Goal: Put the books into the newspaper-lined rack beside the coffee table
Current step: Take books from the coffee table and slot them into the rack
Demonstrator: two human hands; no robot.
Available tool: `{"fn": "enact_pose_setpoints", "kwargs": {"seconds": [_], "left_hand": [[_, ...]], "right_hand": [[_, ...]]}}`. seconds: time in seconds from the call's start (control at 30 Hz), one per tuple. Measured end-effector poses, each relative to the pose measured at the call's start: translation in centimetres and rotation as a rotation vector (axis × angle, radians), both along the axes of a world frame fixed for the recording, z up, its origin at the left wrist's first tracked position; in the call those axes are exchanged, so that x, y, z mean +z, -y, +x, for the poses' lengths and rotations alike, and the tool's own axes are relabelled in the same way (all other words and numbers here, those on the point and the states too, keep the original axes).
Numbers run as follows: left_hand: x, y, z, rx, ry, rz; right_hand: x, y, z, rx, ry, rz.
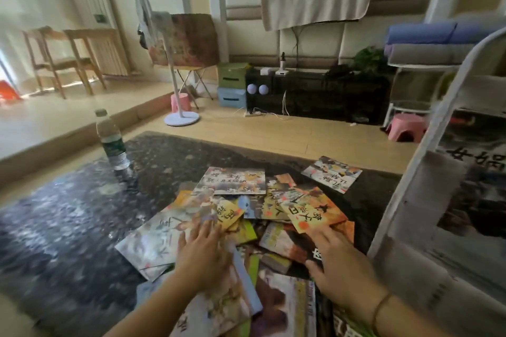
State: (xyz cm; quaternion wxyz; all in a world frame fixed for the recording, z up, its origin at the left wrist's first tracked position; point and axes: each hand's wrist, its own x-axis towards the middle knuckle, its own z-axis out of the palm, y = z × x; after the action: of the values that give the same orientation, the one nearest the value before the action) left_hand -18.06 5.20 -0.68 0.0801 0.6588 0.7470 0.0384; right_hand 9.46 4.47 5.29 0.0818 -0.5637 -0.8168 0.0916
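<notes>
Several thin picture books lie scattered and overlapping on the dark glossy coffee table (68,216). An orange book (312,213) tops the pile at the right, a pale book (153,243) lies at the left, and one book (332,174) sits apart at the far right. My left hand (204,252) rests flat on the pile with straight fingers. My right hand (339,260) lies spread on the books just below the orange one. The white rack (427,172), lined with newspaper (482,194), stands at the table's right side.
A plastic water bottle (111,139) stands on the table's far left. Beyond the table are a white standing fan (175,68), a black low cabinet (317,96), two pink stools (406,127) and wooden chairs (63,57) on a raised floor.
</notes>
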Motion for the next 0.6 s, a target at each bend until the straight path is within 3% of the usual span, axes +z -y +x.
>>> {"fn": "enact_pose_setpoints", "kwargs": {"seconds": [0.23, 0.47, 0.6], "left_hand": [[-0.6, -5.1, -1.5, -0.04, 0.039, 0.091], [0.5, -14.2, 5.3, -0.313, 0.088, 0.092], [-1.2, -17.2, 9.2, -0.371, 0.113, 0.015]], "right_hand": [[-3.5, -12.0, -3.3, -0.303, -0.017, -0.117], [-5.4, -22.1, -2.7, -0.656, -0.094, -0.218], [-7.2, -26.7, -0.3, -0.92, -0.214, -0.243]]}}
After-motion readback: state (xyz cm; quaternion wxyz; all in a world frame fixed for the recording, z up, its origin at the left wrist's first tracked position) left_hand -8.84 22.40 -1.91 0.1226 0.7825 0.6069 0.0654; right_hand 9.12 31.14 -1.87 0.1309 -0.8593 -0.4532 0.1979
